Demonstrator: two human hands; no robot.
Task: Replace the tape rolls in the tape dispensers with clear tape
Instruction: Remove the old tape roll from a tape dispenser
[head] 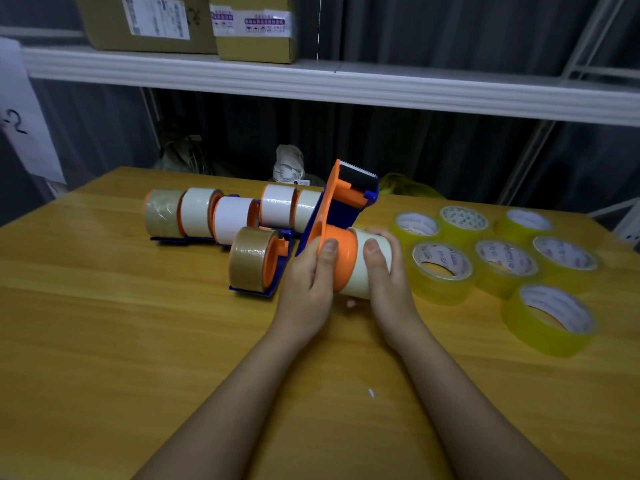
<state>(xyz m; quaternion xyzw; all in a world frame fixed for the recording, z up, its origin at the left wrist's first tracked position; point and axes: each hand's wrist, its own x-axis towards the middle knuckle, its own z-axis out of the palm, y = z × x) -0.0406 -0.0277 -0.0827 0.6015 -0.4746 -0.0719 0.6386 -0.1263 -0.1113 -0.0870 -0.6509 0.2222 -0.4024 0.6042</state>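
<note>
The left hand (311,275) grips the orange hub of a dispenser (337,216) held above the counter (104,323). The right hand (384,271) grasps the white roll (362,268) on that hub. Clear rolls (498,261) lie just right of the hands, loaded dispensers (221,216) to their left.

Box labels (157,15) too blurred to read; far dispensers (221,216) partly overlapped.
</note>
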